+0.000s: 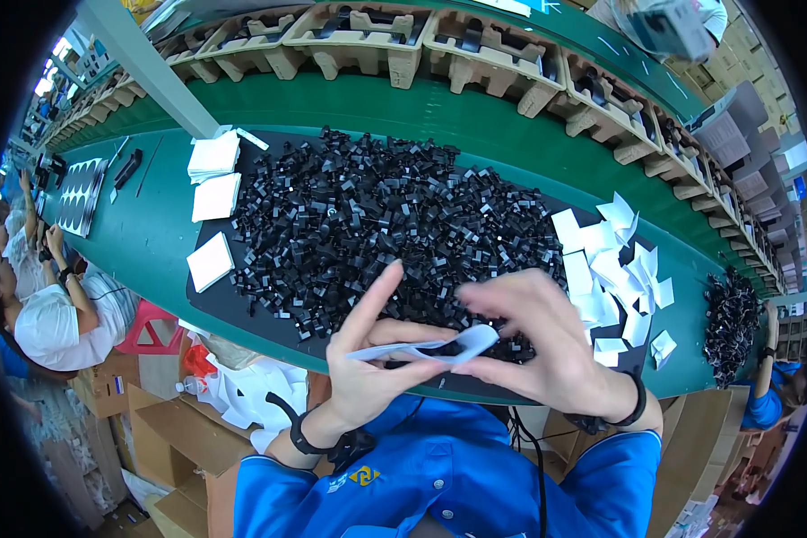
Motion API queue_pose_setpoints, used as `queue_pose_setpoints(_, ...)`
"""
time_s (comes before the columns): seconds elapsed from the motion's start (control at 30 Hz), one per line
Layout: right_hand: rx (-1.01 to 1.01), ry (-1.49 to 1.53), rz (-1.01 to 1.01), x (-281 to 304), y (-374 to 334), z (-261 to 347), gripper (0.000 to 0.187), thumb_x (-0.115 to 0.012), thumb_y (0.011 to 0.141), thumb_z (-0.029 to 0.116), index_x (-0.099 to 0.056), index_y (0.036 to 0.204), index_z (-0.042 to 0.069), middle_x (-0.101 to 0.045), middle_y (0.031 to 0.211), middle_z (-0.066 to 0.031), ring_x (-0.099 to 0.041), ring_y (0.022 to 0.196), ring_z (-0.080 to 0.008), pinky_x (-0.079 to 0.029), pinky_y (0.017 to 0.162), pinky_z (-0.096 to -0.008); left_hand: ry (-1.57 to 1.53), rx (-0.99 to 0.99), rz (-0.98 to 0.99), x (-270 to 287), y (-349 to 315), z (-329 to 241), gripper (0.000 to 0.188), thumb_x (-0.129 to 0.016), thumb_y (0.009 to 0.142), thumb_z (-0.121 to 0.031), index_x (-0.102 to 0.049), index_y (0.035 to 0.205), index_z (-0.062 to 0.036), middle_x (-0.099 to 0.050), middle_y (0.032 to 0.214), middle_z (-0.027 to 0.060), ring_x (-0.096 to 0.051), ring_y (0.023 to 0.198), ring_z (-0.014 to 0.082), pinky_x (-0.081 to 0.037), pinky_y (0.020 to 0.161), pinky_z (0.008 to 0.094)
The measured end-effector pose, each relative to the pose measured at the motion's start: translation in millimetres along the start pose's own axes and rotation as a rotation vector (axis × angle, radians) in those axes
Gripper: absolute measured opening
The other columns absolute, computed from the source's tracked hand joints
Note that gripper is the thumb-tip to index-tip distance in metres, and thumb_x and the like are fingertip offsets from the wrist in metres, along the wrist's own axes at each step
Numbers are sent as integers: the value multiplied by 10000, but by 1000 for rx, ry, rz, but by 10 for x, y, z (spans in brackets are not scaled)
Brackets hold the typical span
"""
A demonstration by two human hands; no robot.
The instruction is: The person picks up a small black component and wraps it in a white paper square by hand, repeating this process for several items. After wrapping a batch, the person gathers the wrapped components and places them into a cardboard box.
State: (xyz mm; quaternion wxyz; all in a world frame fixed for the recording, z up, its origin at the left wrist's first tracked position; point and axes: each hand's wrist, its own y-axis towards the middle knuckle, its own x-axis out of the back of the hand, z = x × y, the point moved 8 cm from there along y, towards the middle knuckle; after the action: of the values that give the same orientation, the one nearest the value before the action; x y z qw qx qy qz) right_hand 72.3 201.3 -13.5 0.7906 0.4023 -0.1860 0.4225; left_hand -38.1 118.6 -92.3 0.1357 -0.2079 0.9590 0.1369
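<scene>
Between my two hands, just above the near edge of the work table, is a small white paper piece (pixel 481 341), curled open like a sleeve. My left hand (pixel 360 372) grips its left end, thumb below, with the index finger stretched up and away. My right hand (pixel 551 345) pinches its right end with the thumb, while its other fingers are curled and partly blurred. Something dark shows inside the fold, too small to make out. Right behind my hands spreads a large pile of small black plastic parts (pixel 377 215).
Stacked white papers (pixel 215 196) lie left of the pile; loose white papers (pixel 605 269) are scattered to its right. Brown moulded trays (pixel 359 40) line the far side. Another black pile (pixel 731 323) sits far right. Co-workers sit at both sides. Cardboard boxes (pixel 184 430) stand below left.
</scene>
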Motion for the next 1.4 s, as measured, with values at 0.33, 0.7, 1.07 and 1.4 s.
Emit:
queue_pose_setpoints(0.33,252,-342,131,-2,-373,154,296,-701,755,145,-696,1038,60,-627,900,-52,-516,647,-141,-410,483,-250,-205,258,-9,-109,-66,241,631,-633,808,45,-337,1366,58,-644,1024,214,-659,914,258,-571,748,334)
queue_pose_setpoints(0.7,21,-331,233,124,-281,214,300,-728,711,141,-705,998,55,-634,929,-40,-495,620,-116,-385,443,-231,-156,384,145,-238,-19,149,620,-646,816,41,-367,1369,16,-591,1171,169,-617,1027,225,-576,732,301)
queue_pose_setpoints(1.07,-17,90,260,128,-280,-278,159,-749,736,137,-685,831,27,-624,800,-50,-529,652,-191,-418,524,-286,212,90,214,-375,84,18,671,-691,783,30,-378,1375,-8,-680,994,141,-657,919,159,-559,739,243)
queue_pose_setpoints(1.4,7,7,391,150,251,-220,171,-681,778,181,-635,698,37,-571,675,-84,-560,672,-242,-441,550,-367,51,139,116,-78,176,150,333,-560,907,-60,-533,1202,93,-660,1015,201,-685,828,246,-577,662,287)
